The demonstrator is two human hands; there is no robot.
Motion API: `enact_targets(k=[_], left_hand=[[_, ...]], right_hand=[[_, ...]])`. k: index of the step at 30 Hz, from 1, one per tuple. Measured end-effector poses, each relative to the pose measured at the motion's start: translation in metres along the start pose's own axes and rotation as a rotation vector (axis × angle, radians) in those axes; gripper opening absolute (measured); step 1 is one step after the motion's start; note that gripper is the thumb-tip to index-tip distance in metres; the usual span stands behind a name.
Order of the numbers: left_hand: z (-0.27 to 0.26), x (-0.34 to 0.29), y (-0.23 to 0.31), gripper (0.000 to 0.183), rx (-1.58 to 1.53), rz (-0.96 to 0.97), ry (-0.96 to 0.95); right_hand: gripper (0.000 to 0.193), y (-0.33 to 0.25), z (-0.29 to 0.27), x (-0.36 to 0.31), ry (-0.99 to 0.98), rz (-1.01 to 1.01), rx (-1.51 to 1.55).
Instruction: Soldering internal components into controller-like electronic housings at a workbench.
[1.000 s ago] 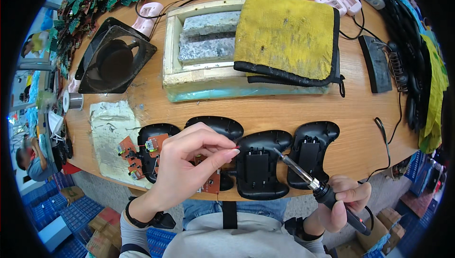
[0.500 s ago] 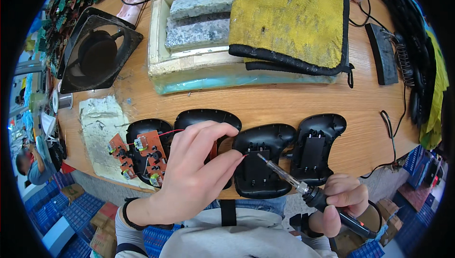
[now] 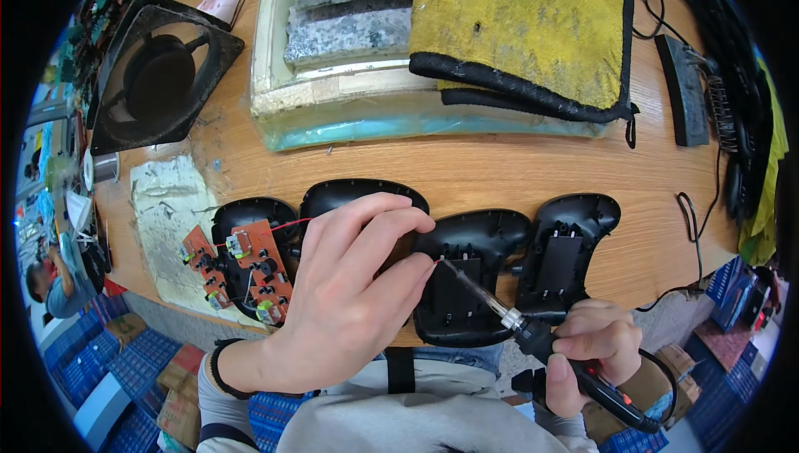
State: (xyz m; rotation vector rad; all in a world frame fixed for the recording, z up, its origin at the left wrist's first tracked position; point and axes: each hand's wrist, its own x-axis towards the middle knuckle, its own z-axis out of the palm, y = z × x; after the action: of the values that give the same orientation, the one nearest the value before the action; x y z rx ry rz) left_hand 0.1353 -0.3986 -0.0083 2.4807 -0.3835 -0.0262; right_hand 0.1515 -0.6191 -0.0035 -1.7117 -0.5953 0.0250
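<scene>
My left hand rests over a black game-controller shell near the table's front edge, fingers pinched on a thin red wire. My right hand grips a black soldering iron; its tip reaches up-left to the pinched fingertips, above another black shell half. An orange circuit board lies in the leftmost shell. One more shell half sits on the right.
A pale tray holding grey stone blocks and a yellow cloth stands behind the shells. A black fan is at back left, a stained white pad at left, cables at right. Another person is far left.
My head has dropped closer to the table, so everything looks larger. My left hand has settled lower onto the shells, and the soldering iron tip has come in to my pinched fingertips.
</scene>
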Motion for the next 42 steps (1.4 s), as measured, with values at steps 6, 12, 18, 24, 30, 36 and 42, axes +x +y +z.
enact_targets(k=[6,12,18,24,30,36,42], left_hand=[[-0.002,0.001,0.000,0.014,0.016,0.000,-0.021],[-0.002,0.003,0.001,0.015,0.018,0.000,-0.025],[-0.002,0.003,0.001,0.014,0.024,-0.004,-0.023],[-0.003,0.003,0.003,0.014,0.035,-0.015,-0.029],[-0.003,0.004,0.003,0.014,0.042,-0.008,-0.039],[-0.002,0.003,0.002,0.014,0.053,-0.011,-0.047],[-0.005,0.004,0.005,0.013,0.064,-0.001,-0.051]], right_hand=[[0.015,0.001,0.004,0.000,0.029,0.023,-0.017],[0.014,0.003,0.006,0.000,0.049,-0.006,-0.030],[0.015,0.003,0.010,0.001,0.074,-0.054,-0.065],[0.019,-0.003,0.002,0.005,-0.178,-0.100,-0.154],[0.019,-0.012,0.004,0.005,-0.196,-0.145,-0.230],[0.018,-0.010,0.001,-0.012,-0.015,-0.166,-0.268],[0.021,-0.010,-0.013,-0.018,-0.048,-0.177,-0.250]])
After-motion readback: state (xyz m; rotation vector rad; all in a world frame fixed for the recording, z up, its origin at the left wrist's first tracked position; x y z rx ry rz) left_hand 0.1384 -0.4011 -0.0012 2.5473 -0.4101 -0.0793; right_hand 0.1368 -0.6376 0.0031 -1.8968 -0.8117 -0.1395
